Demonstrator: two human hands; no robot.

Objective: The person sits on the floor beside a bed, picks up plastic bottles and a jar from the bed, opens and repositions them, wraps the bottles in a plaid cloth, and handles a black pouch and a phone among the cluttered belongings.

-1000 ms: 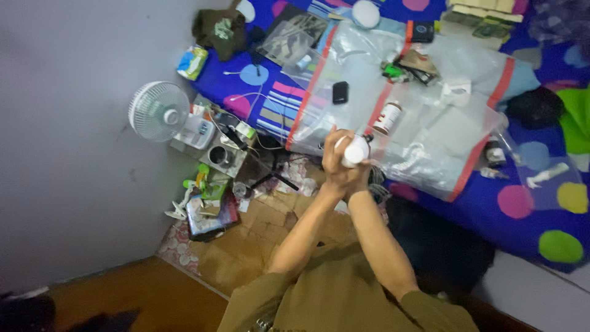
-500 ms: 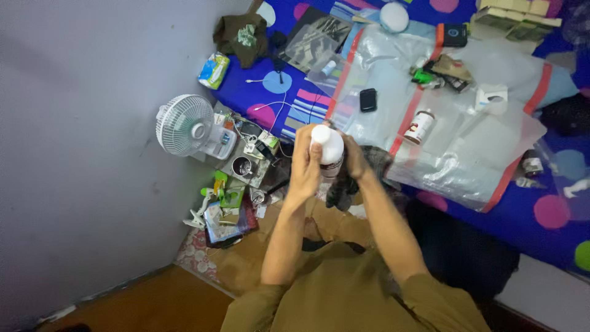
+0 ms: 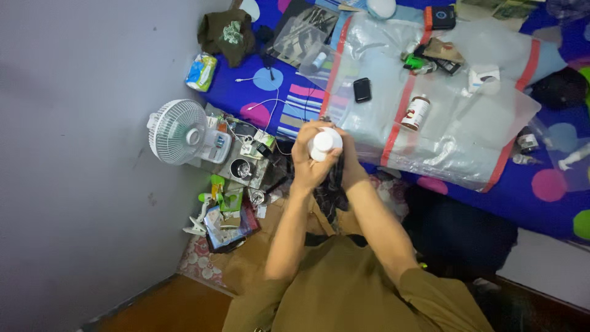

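Observation:
I hold a small white bottle (image 3: 324,143) with a round white cap in both hands, close in front of me. My left hand (image 3: 305,161) wraps its left side, fingers curled around the body. My right hand (image 3: 348,161) grips it from the right, and a dark cloth (image 3: 332,187) hangs below between my wrists. Beyond the bottle lies a clear plastic bag with red stripes (image 3: 442,117) spread on the bed, with a brown bottle (image 3: 416,112) and a black phone (image 3: 362,89) resting on it.
A white desk fan (image 3: 179,131) stands on the floor by the grey wall. Cluttered small items and a metal cup (image 3: 239,168) sit beside it. The bed has a blue spotted sheet (image 3: 553,184). A dark green garment (image 3: 227,34) lies at the bed's far corner.
My view has shifted, so the bed and fan sit further right and lower. Both hands have kept hold of the white bottle and drawn it closer to me.

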